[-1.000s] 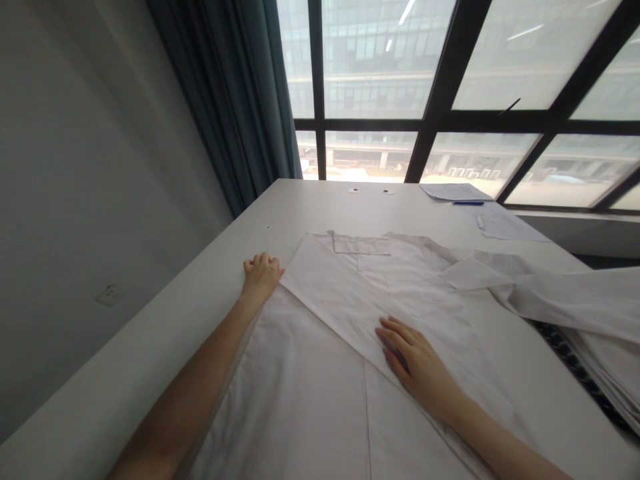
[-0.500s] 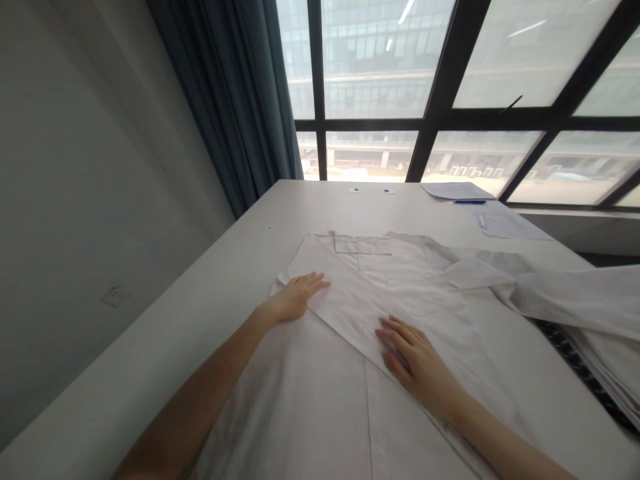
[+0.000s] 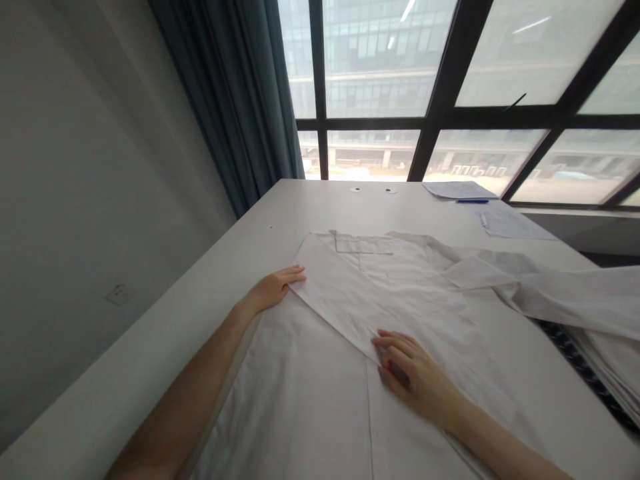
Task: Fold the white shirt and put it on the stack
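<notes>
A white button-up shirt (image 3: 320, 393) lies spread on the white table, its collar end away from me. One sleeve (image 3: 335, 300) is folded slantwise across its front. My left hand (image 3: 273, 288) rests at the shirt's left edge, fingers stretched over the fold's upper corner; its thumb is hidden. Lower on the slanting sleeve is my right hand (image 3: 413, 370), its fingers bent and thumb apart from them, touching the cloth near the sleeve's lower edge. The other sleeve (image 3: 545, 287) stretches out to the right.
Papers (image 3: 515, 220) and a blue pen (image 3: 473, 201) lie at the table's (image 3: 310, 200) far right. Stacked white cloth (image 3: 600, 367) with a black patterned band (image 3: 575, 353) is at the right. A wall (image 3: 90, 200) borders the left, with a curtain (image 3: 250, 100) and windows behind.
My left hand has slid left to the shirt's edge. My right hand has moved slightly down and left, its fingers more bent. The shirt stays nearly in place.
</notes>
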Tool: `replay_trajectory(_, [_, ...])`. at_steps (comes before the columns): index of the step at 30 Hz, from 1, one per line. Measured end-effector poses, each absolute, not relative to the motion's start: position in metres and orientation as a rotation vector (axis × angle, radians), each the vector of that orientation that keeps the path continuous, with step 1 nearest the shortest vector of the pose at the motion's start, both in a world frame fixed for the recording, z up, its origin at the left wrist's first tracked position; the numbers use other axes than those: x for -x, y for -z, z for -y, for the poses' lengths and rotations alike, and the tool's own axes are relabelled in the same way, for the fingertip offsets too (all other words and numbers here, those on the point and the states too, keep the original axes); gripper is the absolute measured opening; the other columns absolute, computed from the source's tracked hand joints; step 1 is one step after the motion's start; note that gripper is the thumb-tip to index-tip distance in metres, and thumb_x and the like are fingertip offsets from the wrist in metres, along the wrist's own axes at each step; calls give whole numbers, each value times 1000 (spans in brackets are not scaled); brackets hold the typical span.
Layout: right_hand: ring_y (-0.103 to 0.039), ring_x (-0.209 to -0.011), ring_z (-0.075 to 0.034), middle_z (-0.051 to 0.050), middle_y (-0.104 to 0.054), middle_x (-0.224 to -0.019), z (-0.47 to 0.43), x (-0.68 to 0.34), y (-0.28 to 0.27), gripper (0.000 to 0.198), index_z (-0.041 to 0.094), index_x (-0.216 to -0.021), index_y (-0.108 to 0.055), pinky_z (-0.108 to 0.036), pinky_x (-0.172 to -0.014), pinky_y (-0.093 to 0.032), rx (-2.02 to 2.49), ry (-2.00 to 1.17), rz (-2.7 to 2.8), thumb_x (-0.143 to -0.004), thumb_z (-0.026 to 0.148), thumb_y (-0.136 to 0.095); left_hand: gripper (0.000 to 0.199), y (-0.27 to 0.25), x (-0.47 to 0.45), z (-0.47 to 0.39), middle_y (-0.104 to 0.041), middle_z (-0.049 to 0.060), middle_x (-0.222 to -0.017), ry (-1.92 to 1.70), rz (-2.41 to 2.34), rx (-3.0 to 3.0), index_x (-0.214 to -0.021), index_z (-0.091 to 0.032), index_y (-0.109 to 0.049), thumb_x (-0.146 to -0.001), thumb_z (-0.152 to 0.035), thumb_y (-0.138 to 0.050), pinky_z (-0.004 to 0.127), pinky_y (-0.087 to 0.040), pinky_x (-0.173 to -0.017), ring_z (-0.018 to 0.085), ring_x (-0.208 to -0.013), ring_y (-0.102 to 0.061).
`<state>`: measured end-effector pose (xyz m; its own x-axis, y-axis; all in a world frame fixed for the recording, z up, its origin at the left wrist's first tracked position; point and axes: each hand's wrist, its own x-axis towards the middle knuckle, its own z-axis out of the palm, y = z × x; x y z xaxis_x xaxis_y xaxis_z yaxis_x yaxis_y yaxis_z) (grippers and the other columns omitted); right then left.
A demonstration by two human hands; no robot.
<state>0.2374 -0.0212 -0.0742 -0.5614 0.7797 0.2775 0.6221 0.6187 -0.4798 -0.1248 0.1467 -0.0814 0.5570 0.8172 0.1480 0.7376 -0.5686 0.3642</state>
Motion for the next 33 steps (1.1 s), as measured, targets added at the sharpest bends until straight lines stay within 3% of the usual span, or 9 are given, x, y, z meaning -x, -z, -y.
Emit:
replay_trajectory(5, [-52,-123,-23,-9,-64,-120,21,-237,72,9,23,-89,-56,-42,-100,-45,1108,-464,2357,-83,16,-55,67,75,127,-146,-47,-5,-143,-383,-1307,-2445,-127,-24,-58,-68,-2,-35,34,-24,-118,12,-137,-36])
replay_trajectory(21, [-66,-92,-17,-8,-65,-111,17,-242,80,8,22,-84,-56,-27,-78,-53,1268,-690,2040,-85,23,-48,55,73,124,-144,-51,1,-140,-369,-1364,-2518,-126,-21,-59,-74,-13,-46,35,-30,-115,17,-134,-42])
replay_trajectory(27, [-63,-102,-18,-8,-65,-112,19,-241,80,7,23,-85,-55,-30,-86,-52,1224,-594,2123,-85,20,-49,51,75,126,-148,-54,-2,-137,-351,-1394,-2522,-125,-24,-61,-84,-9,-35,32,-31,-114,12,-130,-45])
replay_trajectory(33, [-59,-112,-19,-7,-67,-110,20,-240,72,13,23,-93,-59,-35,-97,-47,1126,-509,2271,-92,22,-46,57,82,132,-151,-53,-3,-138,-391,-1350,-2502,-128,-23,-59,-81,-7,-31,31,-29,-115,10,-131,-45])
